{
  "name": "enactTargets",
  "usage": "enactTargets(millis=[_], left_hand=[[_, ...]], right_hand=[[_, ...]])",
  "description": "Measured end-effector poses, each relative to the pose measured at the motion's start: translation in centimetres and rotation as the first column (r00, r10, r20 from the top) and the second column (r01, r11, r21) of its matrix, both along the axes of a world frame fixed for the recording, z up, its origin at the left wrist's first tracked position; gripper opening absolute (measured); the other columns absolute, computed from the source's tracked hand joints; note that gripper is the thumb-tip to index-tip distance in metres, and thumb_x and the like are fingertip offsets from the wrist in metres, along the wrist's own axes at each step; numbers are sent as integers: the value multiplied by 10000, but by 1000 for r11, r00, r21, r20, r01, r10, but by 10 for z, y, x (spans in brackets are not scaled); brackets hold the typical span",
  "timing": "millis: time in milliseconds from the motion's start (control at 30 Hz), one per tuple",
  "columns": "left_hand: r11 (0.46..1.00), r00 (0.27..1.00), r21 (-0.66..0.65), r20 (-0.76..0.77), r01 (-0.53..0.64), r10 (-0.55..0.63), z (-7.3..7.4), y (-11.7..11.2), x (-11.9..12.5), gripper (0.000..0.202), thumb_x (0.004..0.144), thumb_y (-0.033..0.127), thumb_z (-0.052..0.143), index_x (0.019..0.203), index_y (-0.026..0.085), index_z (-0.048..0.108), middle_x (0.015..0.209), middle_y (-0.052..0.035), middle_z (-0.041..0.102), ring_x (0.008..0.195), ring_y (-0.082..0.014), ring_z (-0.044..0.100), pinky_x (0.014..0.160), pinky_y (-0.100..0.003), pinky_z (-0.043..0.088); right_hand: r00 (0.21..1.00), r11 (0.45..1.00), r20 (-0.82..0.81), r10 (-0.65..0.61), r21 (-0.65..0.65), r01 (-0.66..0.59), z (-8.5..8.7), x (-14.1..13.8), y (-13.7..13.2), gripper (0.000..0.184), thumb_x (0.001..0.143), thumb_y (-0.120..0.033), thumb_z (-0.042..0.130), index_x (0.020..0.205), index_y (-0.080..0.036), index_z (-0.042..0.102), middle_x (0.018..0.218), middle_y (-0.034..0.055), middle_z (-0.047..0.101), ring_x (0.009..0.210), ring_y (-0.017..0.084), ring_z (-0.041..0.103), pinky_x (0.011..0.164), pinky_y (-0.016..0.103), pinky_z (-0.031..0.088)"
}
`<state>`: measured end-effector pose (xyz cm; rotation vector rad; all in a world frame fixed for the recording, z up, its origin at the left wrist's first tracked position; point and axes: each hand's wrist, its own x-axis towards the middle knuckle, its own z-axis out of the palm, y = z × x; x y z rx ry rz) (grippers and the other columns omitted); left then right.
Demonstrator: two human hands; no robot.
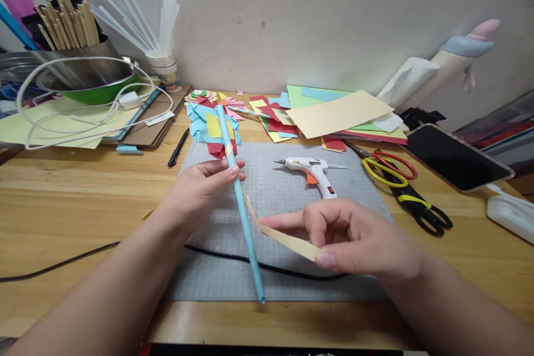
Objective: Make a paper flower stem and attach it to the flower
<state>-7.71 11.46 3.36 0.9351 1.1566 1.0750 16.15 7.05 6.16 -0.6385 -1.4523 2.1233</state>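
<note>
My left hand (208,186) is closed around a blue rolled-paper tube (246,228), thumb on top. The tube slants from the upper left down toward me. At its far end sits a paper flower (202,122) in light blue and dark red, with a yellow piece lying against the tube. A cream paper strip (292,242) runs from the tube, near my left fingers, to my right hand (350,233), which pinches its free end between thumb and fingers. Some of the strip is wound on the tube near the flower. Behind my right hand lies a white glue gun (311,167).
A grey cutting mat (354,178) covers the middle of the wooden table. Red and yellow scissors (387,169), black scissors (421,208) and a phone (459,156) lie to the right. Coloured paper (340,114) is at the back, a black pen (178,147) to the left. A black cable (208,253) crosses the mat.
</note>
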Motion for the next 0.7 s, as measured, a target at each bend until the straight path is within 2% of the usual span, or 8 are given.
enactTargets(millis=[167, 367, 567, 700], left_hand=[[1000, 1000, -17, 26, 6, -6, -1, -2, 1, 230, 612, 323, 818, 797, 205, 747, 821, -16, 703, 781, -146, 609, 803, -275, 423], [998, 998, -60, 62, 20, -17, -3, -1, 2, 219, 598, 297, 822, 750, 173, 724, 731, 2, 673, 723, -115, 577, 738, -241, 405], [994, 993, -111, 114, 26, -13, -1, -3, 7, 228, 564, 300, 831, 634, 157, 668, 643, 11, 602, 622, -100, 480, 636, -234, 369], [993, 993, -118, 121, 29, -15, -2, -2, 8, 237, 564, 305, 832, 612, 161, 651, 621, 22, 572, 605, -91, 448, 630, -226, 355]], right_hand=[[1000, 1000, 11, -9, -13, 10, -1, -4, -5, 141, 808, -208, 673, 738, -186, 551, 1311, 132, 580, 1280, 257, 470, 1046, 444, 313], [999, 1000, 44, 4, 13, -4, 1, -9, -7, 142, 811, -183, 655, 723, -189, 543, 1310, 119, 583, 1272, 245, 481, 1048, 438, 322], [999, 999, 43, 5, 36, -7, 1, -11, -7, 133, 816, -172, 652, 737, -188, 546, 1312, 125, 580, 1251, 230, 506, 1033, 417, 345], [999, 1000, 51, 10, 23, -11, -1, -14, -11, 130, 825, -162, 642, 746, -189, 542, 1327, 131, 565, 1273, 211, 483, 1015, 383, 369]])
